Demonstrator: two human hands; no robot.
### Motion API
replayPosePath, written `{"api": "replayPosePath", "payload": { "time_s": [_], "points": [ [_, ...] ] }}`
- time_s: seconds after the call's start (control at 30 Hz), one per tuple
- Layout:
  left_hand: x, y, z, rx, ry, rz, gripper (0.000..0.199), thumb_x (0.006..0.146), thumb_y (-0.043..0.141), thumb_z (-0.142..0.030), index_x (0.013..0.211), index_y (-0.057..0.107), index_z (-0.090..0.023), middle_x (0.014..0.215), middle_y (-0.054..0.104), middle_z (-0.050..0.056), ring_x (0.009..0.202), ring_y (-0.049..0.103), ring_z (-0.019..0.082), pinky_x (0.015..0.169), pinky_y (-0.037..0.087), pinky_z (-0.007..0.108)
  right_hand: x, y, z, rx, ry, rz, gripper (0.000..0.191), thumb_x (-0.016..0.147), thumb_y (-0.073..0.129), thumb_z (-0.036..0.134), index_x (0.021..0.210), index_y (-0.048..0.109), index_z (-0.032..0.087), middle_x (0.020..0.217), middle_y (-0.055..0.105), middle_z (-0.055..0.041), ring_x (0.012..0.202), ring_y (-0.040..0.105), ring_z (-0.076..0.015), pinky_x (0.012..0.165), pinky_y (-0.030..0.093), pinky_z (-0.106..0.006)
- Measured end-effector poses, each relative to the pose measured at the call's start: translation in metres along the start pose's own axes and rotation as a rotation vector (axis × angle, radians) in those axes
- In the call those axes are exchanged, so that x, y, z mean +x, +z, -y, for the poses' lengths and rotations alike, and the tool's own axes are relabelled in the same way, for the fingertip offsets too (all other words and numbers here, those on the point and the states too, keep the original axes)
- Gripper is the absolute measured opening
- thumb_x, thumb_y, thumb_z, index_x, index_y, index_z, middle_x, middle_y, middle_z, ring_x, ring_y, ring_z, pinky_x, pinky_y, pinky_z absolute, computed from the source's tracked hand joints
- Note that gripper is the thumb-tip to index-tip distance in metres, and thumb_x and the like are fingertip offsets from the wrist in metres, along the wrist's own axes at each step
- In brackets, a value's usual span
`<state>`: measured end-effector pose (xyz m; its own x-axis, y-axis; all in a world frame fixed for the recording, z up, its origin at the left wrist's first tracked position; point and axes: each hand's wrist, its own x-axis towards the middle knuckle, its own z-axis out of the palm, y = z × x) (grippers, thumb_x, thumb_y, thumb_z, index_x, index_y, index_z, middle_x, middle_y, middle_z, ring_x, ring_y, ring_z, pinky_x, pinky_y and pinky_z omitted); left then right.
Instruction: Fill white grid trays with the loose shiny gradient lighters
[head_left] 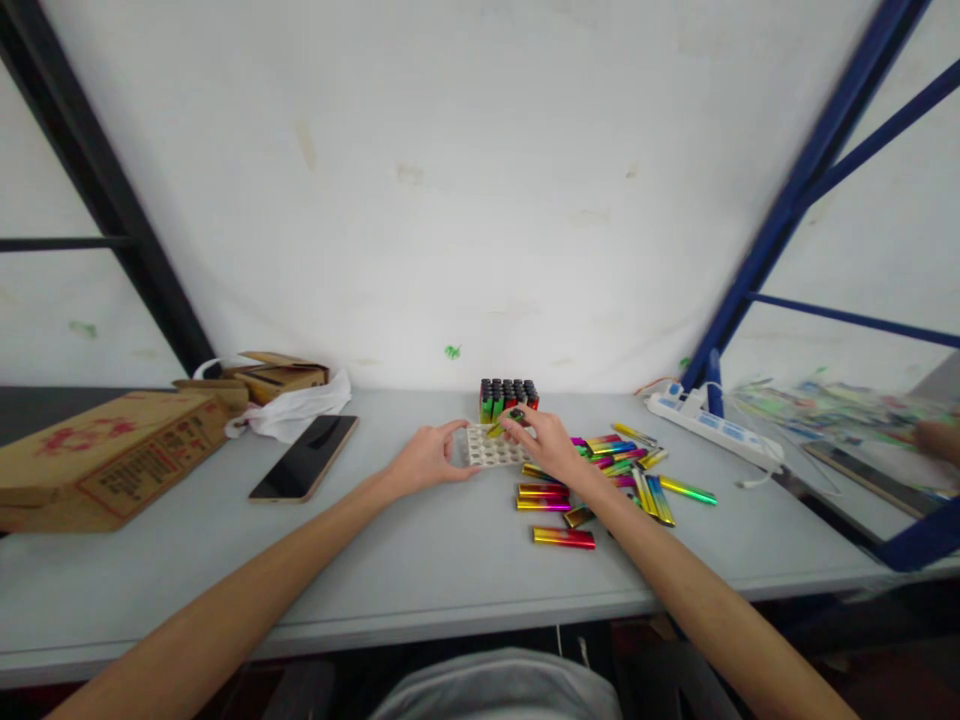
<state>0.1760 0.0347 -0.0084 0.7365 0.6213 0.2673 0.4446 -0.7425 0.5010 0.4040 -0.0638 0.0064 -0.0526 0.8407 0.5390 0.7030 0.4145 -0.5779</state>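
My left hand grips the left edge of a whitish tray with rows of round holes, thumb in front and fingers behind. Over the tray's right part, my right hand pinches a yellowish lighter with a dark end, tilted. Just behind the tray stands a block of upright lighters with black tops. Loose shiny lighters in yellow, red, pink, green and blue lie scattered beneath and beside my right forearm, which hides some of them.
On the left lie a phone, a white plastic bag and cardboard boxes. A white power strip runs along the right by the blue frame post. Another person's hand shows at the far right edge.
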Motion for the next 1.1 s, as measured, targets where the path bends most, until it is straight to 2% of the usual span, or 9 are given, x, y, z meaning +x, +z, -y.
{"api": "replayPosePath", "payload": {
  "time_s": [0.13,0.23,0.3,0.4,0.6,0.7,0.77,0.9,1.1],
  "points": [
    [-0.002,0.003,-0.003,-0.009,0.001,-0.02,0.078,0.071,0.076,-0.053,0.137,0.06,-0.015,0.055,0.055,-0.009,0.051,0.052,0.015,0.058,0.038,0.026,0.001,0.007,0.003,-0.027,-0.103,0.066,0.031,0.104,0.048,0.043,0.12,0.065,0.02,0.115,0.073,-0.0102,0.096,0.068,-0.0223,0.087,0.05,-0.034],
    [-0.002,0.006,-0.003,-0.018,-0.017,-0.034,0.074,0.071,0.076,-0.052,0.134,0.063,-0.016,0.056,0.056,-0.009,0.052,0.053,0.015,0.06,0.04,0.026,0.003,0.013,0.002,-0.076,-0.146,0.137,0.034,0.105,0.048,0.042,0.125,0.062,0.02,0.122,0.069,-0.0121,0.097,0.066,-0.0221,0.092,0.05,-0.036],
    [-0.002,0.008,-0.004,-0.024,-0.024,-0.033,0.074,0.071,0.076,-0.052,0.135,0.062,-0.018,0.056,0.056,-0.01,0.053,0.053,0.015,0.061,0.041,0.026,0.005,0.016,0.0,-0.085,-0.157,0.137,0.033,0.106,0.047,0.042,0.126,0.062,0.02,0.124,0.068,-0.0124,0.1,0.066,-0.0224,0.095,0.049,-0.037],
    [-0.003,0.009,-0.005,-0.014,-0.005,-0.021,0.077,0.071,0.077,-0.051,0.138,0.059,-0.018,0.057,0.056,-0.009,0.053,0.054,0.015,0.06,0.041,0.026,0.008,0.017,-0.003,-0.075,-0.146,0.102,0.03,0.107,0.045,0.04,0.12,0.063,0.02,0.117,0.07,-0.0117,0.102,0.066,-0.0228,0.093,0.049,-0.036],
    [-0.004,0.01,-0.012,0.0,0.011,0.015,0.077,0.072,0.076,-0.049,0.14,0.057,-0.019,0.056,0.055,-0.01,0.053,0.054,0.015,0.06,0.041,0.026,0.013,0.024,-0.01,-0.167,-0.098,0.16,0.025,0.104,0.054,0.041,0.11,0.062,0.018,0.09,0.07,-0.0072,0.082,0.064,-0.0212,0.075,0.047,-0.031],
    [-0.002,0.011,-0.013,0.009,0.001,0.002,0.078,0.071,0.076,-0.051,0.14,0.058,-0.018,0.057,0.056,-0.009,0.054,0.054,0.015,0.062,0.041,0.026,0.013,0.027,-0.012,-0.271,-0.097,0.13,0.023,0.103,0.056,0.04,0.1,0.062,0.018,0.088,0.067,-0.0084,0.081,0.062,-0.0221,0.075,0.046,-0.032],
    [0.0,0.011,-0.011,0.009,-0.006,0.001,0.078,0.071,0.076,-0.052,0.139,0.059,-0.018,0.057,0.056,-0.009,0.054,0.053,0.015,0.06,0.04,0.026,0.014,0.027,-0.012,-0.286,-0.092,0.105,0.024,0.101,0.059,0.041,0.102,0.062,0.018,0.088,0.066,-0.008,0.081,0.061,-0.0222,0.076,0.046,-0.032],
    [0.002,0.007,-0.004,0.007,-0.021,-0.003,0.076,0.071,0.076,-0.057,0.135,0.062,-0.017,0.059,0.057,-0.007,0.054,0.053,0.015,0.057,0.038,0.026,0.013,0.011,-0.009,-0.252,-0.104,0.121,0.031,0.097,0.065,0.041,0.116,0.063,0.017,0.091,0.067,-0.0073,0.084,0.062,-0.022,0.079,0.047,-0.033],
    [0.004,-0.009,0.014,0.075,-0.062,0.055,0.08,0.072,0.072,-0.065,0.134,0.064,-0.016,0.057,0.055,-0.006,0.053,0.052,0.016,0.054,0.032,0.026,-0.003,-0.04,-0.005,-0.152,-0.045,0.397,0.015,0.091,0.07,0.034,0.092,0.074,0.02,0.081,0.069,-0.0034,0.071,0.06,-0.0179,0.07,0.045,-0.029]
  ]
}}
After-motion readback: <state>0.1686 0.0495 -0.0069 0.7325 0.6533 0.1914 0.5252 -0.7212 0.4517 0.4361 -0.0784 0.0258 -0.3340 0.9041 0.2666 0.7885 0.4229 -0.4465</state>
